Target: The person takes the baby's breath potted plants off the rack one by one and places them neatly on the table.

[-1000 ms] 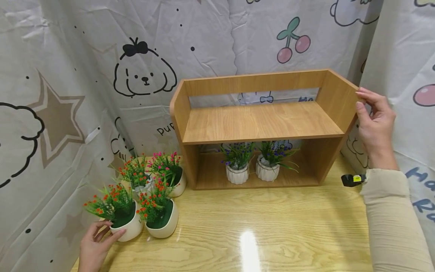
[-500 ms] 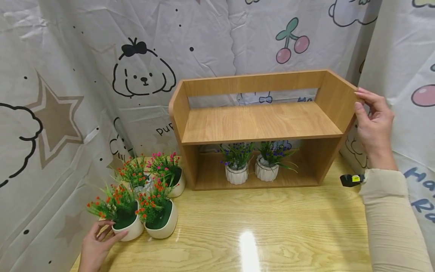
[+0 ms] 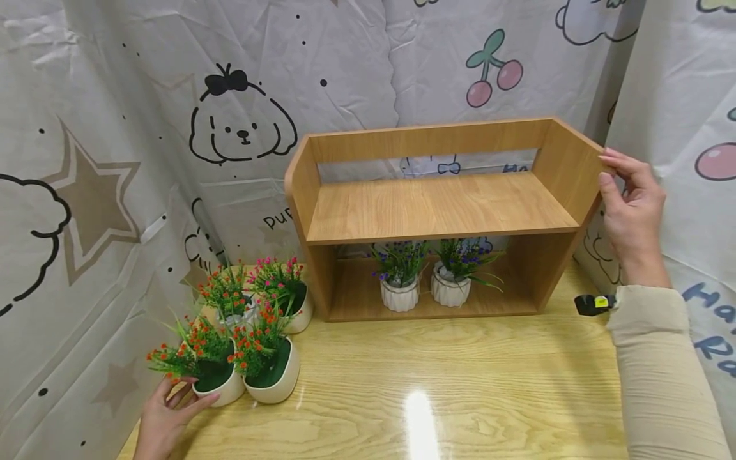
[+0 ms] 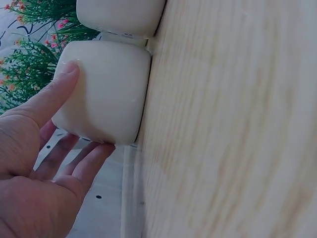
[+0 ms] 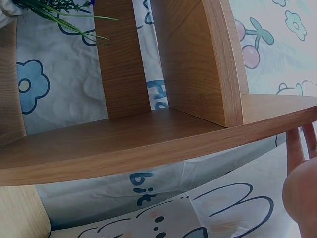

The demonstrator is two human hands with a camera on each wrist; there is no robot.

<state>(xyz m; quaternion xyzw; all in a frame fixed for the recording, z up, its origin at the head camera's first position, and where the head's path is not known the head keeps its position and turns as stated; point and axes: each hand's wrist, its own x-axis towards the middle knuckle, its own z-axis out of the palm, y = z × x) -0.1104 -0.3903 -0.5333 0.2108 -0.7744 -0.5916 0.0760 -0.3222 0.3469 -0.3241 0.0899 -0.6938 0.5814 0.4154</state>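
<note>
Starting at the left, a white curtain (image 3: pixel 103 204) printed with stars and dots is hung along the side. In front of it, a white pot with orange flowers (image 3: pixel 225 392) is pinched by the left hand (image 3: pixel 163 418), thumb laid on one side and fingers curled against the other, which is shown best in the left wrist view. That pot is set upright at the front left of the table (image 3: pixel 460 390). Behind it, another orange-flowered plant (image 3: pixel 224 295) is mostly blocked from view, so its pot can't really be made out. Just to the right, a second white pot with orange flowers (image 3: pixel 275 388) is placed beside the held one, and a white pot with pink flowers (image 3: pixel 300 316) is tucked behind, close to the shelf's left side.

Next up, the wooden shelf (image 3: pixel 443 204) is stood on the table. Two small white ribbed pots with purple flowers are parked side by side on its lower level, the left one (image 3: pixel 400 296) and the right one (image 3: pixel 451 291), with a small gap between. Over at the far right, the shelf's side panel is pinched at its front edge by the right hand (image 3: pixel 634 207); some of the grip is hidden. A black item with a yellow label (image 3: pixel 595 305) can be seen by the cuff of the beige sleeve (image 3: pixel 661 364).
</note>
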